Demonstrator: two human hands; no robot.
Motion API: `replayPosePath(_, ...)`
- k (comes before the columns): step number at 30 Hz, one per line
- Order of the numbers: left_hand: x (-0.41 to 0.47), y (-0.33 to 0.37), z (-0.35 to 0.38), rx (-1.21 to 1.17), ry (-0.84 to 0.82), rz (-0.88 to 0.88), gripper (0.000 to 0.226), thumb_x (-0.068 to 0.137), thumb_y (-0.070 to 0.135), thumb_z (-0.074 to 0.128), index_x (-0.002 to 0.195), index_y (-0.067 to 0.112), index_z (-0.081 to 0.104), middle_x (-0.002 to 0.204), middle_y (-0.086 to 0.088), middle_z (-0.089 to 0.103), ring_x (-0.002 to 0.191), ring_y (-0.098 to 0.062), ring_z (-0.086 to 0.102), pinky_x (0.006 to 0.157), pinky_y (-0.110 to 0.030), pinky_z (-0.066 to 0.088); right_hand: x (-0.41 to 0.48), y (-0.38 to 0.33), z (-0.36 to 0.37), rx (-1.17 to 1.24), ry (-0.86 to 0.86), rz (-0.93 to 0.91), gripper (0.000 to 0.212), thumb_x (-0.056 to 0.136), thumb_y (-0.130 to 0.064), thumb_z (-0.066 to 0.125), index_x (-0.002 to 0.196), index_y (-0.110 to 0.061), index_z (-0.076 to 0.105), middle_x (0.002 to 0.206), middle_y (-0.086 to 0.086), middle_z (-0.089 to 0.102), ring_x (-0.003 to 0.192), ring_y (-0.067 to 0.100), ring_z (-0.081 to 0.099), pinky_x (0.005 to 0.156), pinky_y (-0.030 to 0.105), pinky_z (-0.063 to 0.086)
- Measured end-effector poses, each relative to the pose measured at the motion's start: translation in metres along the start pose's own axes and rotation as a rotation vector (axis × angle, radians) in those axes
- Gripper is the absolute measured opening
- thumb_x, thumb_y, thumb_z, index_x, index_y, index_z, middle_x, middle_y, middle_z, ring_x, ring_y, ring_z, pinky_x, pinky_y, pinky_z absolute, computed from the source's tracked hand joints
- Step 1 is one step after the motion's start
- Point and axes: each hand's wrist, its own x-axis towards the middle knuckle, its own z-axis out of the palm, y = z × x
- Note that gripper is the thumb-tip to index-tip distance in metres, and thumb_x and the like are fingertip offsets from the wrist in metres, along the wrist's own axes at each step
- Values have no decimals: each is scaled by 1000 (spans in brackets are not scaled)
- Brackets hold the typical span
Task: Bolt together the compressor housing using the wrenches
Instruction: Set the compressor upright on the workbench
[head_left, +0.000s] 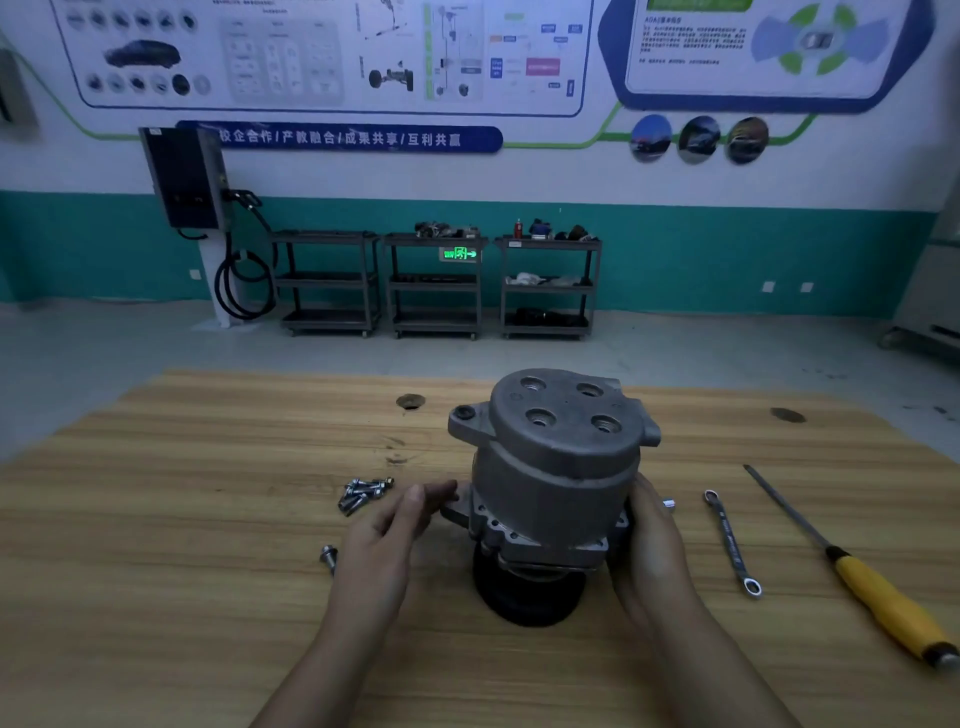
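In the head view, my only one, the compressor housing (550, 467) stands upright in the middle of the worktop (208, 467), balanced on its black pulley (524, 597), with four empty holes showing in the top cover. The left hand (387, 530) sits just beside the lower flange, its fingers loosely curled on nothing and the thumb reaching to the mounting ear. The right hand (649, 540) lies against the opposite side, but its fingers go behind the body, so I cannot tell whether they are clamped. A cluster of bolts (363, 493) and one stray bolt (328, 557) lie to the left. The wrench (732, 545) and a yellow-handled tool (883, 608) lie untouched to the right. I judge no bolt is fitted yet. My worry is the narrow pulley base: letting go with one hand to fetch a bolt could tip the housing, and a cover shifted off its holes would cross-thread the bolts.
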Motion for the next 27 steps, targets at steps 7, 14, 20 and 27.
replayPosePath(7, 12, -16, -41, 1408, -21, 72, 29, 89, 33, 54, 118, 30, 59, 120, 7, 56, 108, -17, 49, 88, -29, 43, -1, 0, -1, -86, -67, -78, 28, 96, -14, 41, 100, -12, 68, 105, 8, 71, 100, 24, 65, 84, 45, 49)
replayPosePath(14, 17, -20, -42, 1523, -148, 137, 22, 91, 40, 50, 109, 32, 59, 113, 13, 59, 109, -13, 41, 88, -21, 35, 4, 3, -5, -183, -40, -112, 31, 96, -16, 38, 95, -18, 69, 100, 8, 71, 101, 28, 64, 85, 51, 49)
replayPosePath(20, 20, 18, -23, 1016, -25, 125, 18, 87, 24, 65, 75, 32, 53, 80, 12, 63, 78, -3, 58, 60, -13, 41, 7, 5, -9, -215, -65, -101, 32, 97, -22, 37, 97, -26, 69, 102, 2, 71, 97, 21, 67, 75, 44, 53)
replayPosePath(27, -3, 119, 23, 520, 343, 575, 16, 80, 31, 65, 73, 42, 55, 67, 16, 61, 57, -5, 53, 44, -13, 39, 8, 6, -8, -207, -79, -69, 29, 94, -23, 40, 90, -25, 69, 95, 5, 71, 88, 20, 67, 65, 35, 49)
